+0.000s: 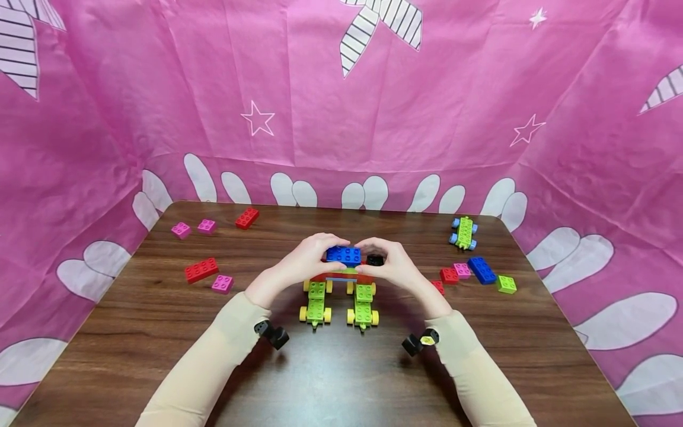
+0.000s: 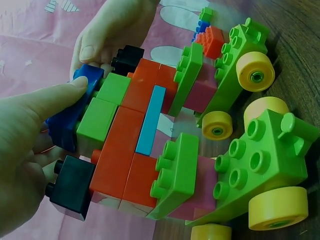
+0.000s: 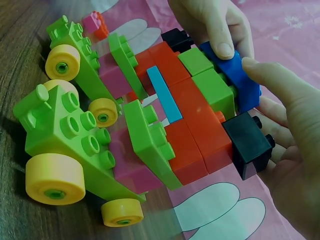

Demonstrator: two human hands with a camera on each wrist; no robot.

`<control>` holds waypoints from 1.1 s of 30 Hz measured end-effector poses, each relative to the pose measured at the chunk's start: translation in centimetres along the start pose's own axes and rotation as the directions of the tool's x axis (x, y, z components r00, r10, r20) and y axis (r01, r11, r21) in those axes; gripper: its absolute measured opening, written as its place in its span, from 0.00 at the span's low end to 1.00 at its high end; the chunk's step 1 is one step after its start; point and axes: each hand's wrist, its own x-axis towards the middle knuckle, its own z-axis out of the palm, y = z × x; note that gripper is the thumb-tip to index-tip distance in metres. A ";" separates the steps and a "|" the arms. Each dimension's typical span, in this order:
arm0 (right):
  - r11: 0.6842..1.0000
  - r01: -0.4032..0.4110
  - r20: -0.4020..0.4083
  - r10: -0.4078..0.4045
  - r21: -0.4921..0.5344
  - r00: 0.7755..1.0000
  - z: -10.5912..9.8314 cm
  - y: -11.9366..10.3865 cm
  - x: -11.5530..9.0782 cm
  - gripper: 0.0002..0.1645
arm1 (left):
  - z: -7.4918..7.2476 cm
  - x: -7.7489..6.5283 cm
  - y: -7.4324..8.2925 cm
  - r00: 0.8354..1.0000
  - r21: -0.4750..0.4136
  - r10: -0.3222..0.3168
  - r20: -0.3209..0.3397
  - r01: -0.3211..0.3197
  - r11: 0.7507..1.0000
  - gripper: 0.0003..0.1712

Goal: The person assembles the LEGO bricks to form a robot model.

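Note:
At the top of a brick-built model, a dark blue brick (image 1: 344, 255) is held from both ends. My left hand (image 1: 301, 259) pinches one end, thumb on the near face and fingers behind; my right hand (image 1: 396, 265) grips the other end likewise. Under it sit two lime green bricks (image 2: 96, 122), then a body of red bricks (image 3: 200, 115) with a light blue strip (image 3: 165, 95) across its front. Small black bricks (image 3: 248, 142) stand at both sides. Pink bricks (image 2: 197, 185) join the body to two green car bases (image 1: 316, 308) with yellow wheels (image 2: 277, 207).
Left on the brown table lie red bricks (image 1: 201, 270) and pink bricks (image 1: 222, 284). On the right are small red bricks (image 1: 449, 276), a pink brick (image 1: 462, 271), a blue brick (image 1: 482, 270) and a green brick (image 1: 506, 284). Behind them stands a green car base (image 1: 464, 232) with blue wheels.

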 end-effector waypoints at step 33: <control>0.996 0.030 -0.029 -0.027 0.085 0.999 0.6 4.3 0.9 0.19 | 0.8 -1.7 -2.8 0.979 -0.295 0.000 -0.205 -0.062 0.953 0.18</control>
